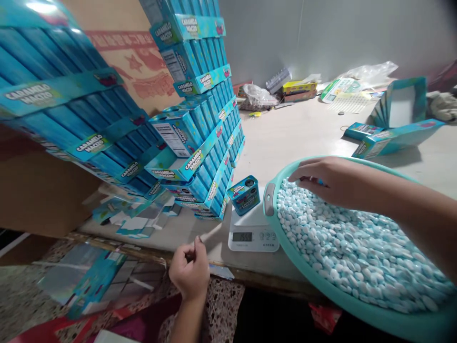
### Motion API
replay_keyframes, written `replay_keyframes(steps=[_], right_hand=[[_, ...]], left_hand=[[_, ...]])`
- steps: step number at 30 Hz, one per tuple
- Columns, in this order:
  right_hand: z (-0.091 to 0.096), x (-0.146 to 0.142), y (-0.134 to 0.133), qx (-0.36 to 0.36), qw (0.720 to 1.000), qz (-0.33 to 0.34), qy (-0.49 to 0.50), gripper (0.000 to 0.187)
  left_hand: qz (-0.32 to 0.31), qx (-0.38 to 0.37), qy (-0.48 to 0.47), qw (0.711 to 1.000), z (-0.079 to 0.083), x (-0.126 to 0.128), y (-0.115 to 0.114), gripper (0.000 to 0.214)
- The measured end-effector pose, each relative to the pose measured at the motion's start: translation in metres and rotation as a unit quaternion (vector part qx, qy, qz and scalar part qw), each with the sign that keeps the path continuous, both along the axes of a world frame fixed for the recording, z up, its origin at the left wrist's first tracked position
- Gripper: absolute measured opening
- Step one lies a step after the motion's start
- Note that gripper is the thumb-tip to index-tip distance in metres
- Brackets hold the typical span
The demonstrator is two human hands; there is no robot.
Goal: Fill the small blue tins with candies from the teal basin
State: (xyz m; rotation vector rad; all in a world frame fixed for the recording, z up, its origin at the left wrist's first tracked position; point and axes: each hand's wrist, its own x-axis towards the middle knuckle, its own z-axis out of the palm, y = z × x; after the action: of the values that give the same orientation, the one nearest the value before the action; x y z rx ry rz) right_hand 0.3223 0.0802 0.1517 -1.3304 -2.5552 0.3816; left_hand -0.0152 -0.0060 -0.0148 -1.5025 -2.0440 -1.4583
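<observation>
My right hand is over the left part of a turquoise basin full of small pale blue and white candies. Its fingers curl down towards the candies, and a bit of blue shows under the palm; what they hold is hidden. My left hand is a loose fist in front of the table edge, with nothing visible in it. Between the hands, a small blue candy box stands on a white digital scale. Digits show on the scale's display.
Tall stacks of blue display trays filled with candy boxes rise on the left. An open blue display carton lies beyond the basin. Plastic bags and papers lie along the wall. Flattened packaging is near the left table edge.
</observation>
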Motion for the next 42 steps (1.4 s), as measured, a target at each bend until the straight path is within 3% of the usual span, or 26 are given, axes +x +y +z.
replay_keyframes(steps=[11, 15, 19, 23, 25, 29, 31, 34, 42], right_hand=[[-0.003, -0.021, -0.021, -0.058, 0.995, 0.077, 0.000, 0.032], [-0.003, -0.028, -0.030, -0.051, 0.994, 0.093, 0.009, 0.033], [-0.004, -0.025, -0.028, -0.053, 0.995, 0.082, 0.031, 0.031], [-0.004, -0.016, -0.020, -0.085, 0.991, 0.046, 0.090, 0.029], [-0.006, -0.015, -0.017, -0.097, 0.988, 0.025, 0.118, 0.029], [-0.012, -0.015, -0.014, -0.078, 0.992, 0.007, 0.103, 0.026], [-0.014, -0.014, -0.013, -0.070, 0.994, 0.008, 0.081, 0.025], [-0.016, -0.011, -0.012, -0.065, 0.996, 0.008, 0.066, 0.026], [-0.026, -0.011, -0.005, -0.040, 0.996, 0.005, 0.080, 0.026]], left_hand=[[-0.001, -0.039, -0.024, 0.999, 0.004, 0.003, 0.002, 0.036], [-0.009, -0.016, 0.041, 0.999, 0.004, 0.002, 0.002, 0.033], [-0.123, 0.078, 0.184, 0.972, 0.015, 0.012, 0.000, 0.026], [-0.212, 0.171, 0.235, 0.933, 0.051, 0.051, 0.005, 0.023], [-0.233, 0.140, 0.246, 0.931, 0.071, 0.075, 0.016, 0.029], [-0.227, -0.033, 0.222, 0.948, 0.094, 0.110, 0.048, 0.038], [-0.201, -0.093, 0.204, 0.953, 0.094, 0.117, 0.063, 0.044], [-0.174, -0.126, 0.191, 0.958, 0.088, 0.119, 0.075, 0.048], [-0.211, -0.167, 0.129, 0.954, 0.093, 0.117, 0.065, 0.041]])
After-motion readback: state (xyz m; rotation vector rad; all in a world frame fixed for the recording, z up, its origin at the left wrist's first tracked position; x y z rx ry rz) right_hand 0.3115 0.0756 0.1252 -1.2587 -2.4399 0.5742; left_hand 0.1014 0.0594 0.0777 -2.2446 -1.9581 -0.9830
